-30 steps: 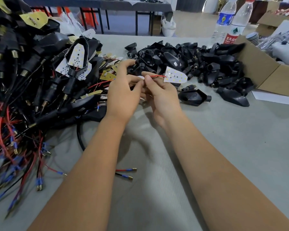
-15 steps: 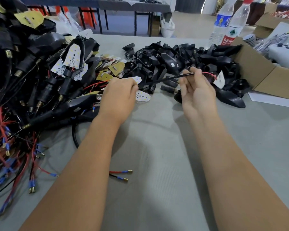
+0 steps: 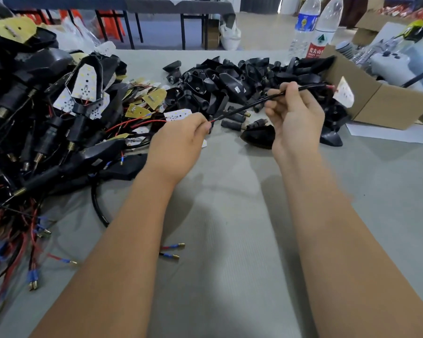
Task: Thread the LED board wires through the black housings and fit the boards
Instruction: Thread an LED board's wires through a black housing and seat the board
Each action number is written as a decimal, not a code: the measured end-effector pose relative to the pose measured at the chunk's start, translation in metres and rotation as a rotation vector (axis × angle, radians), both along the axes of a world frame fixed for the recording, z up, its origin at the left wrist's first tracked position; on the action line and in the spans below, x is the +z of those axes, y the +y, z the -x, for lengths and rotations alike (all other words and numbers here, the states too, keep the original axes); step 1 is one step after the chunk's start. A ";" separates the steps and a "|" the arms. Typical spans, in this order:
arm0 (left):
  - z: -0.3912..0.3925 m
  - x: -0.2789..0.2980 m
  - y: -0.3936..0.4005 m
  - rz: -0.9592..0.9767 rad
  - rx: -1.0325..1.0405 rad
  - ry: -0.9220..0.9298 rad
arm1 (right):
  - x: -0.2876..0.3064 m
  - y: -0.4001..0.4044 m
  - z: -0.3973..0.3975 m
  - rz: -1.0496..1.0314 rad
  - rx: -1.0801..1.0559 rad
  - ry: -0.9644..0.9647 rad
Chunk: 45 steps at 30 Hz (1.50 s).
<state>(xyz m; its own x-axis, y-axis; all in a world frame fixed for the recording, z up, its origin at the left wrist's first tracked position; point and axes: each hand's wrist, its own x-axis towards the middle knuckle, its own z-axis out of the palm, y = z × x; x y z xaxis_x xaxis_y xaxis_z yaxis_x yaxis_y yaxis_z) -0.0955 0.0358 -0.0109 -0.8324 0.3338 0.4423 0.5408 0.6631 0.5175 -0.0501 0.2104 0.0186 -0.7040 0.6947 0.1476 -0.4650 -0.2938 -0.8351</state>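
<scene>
Two hands had drawn apart: left hand [image 3: 181, 140] pinched red wire ends, right hand [image 3: 294, 118] gripped the black sleeved cable [image 3: 252, 105], its white LED board [image 3: 343, 92] dangling beside the cardboard box [image 3: 376, 103].

Water bottles [image 3: 313, 30]: two, at one o'clock. Cardboard box [image 3: 381, 98]: one, at two o'clock. Black housings [image 3: 230, 81]: one loose heap, uncountable, at twelve. Wired assemblies [image 3: 34, 118]: one heap, uncountable, at ten.
</scene>
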 end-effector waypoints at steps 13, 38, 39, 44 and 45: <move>-0.018 -0.014 0.052 0.107 -0.080 -0.171 | -0.037 0.006 0.005 -0.468 -0.068 -0.500; -0.006 -0.008 0.007 -0.256 -0.092 -0.344 | -0.031 -0.029 0.003 -0.404 0.035 -0.215; -0.005 -0.009 0.005 -0.263 -0.087 -0.334 | -0.030 -0.028 0.002 -0.351 0.050 -0.208; -0.007 -0.011 0.005 -0.200 -0.080 -0.171 | -0.030 -0.024 0.001 -0.370 0.190 -0.229; -0.008 -0.011 0.006 -0.179 -0.081 -0.146 | -0.030 -0.024 0.001 -0.377 0.221 -0.218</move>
